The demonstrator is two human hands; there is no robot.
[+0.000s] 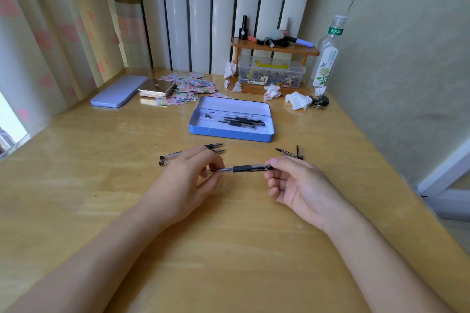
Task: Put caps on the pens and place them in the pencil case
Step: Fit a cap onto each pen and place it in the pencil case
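Note:
A clear pen with a black grip (243, 168) is held level above the wooden desk between both hands. My left hand (185, 180) pinches its barrel end, and my right hand (295, 183) holds the capped end by the fingertips. Two uncapped pens (193, 152) lie side by side just behind my left hand. Two loose pen caps (292, 153) rest behind my right hand. The blue tin pencil case (230, 132) stands open beyond them, with several capped pens (236, 121) lying inside.
The case's lilac lid (118, 91) lies at the back left beside a stack of stickers (185, 87). A small wooden shelf with a clear box (272, 71), crumpled tissues (297, 99), keys (321, 102) and a bottle (326, 58) fill the back right corner. A wall runs along the right.

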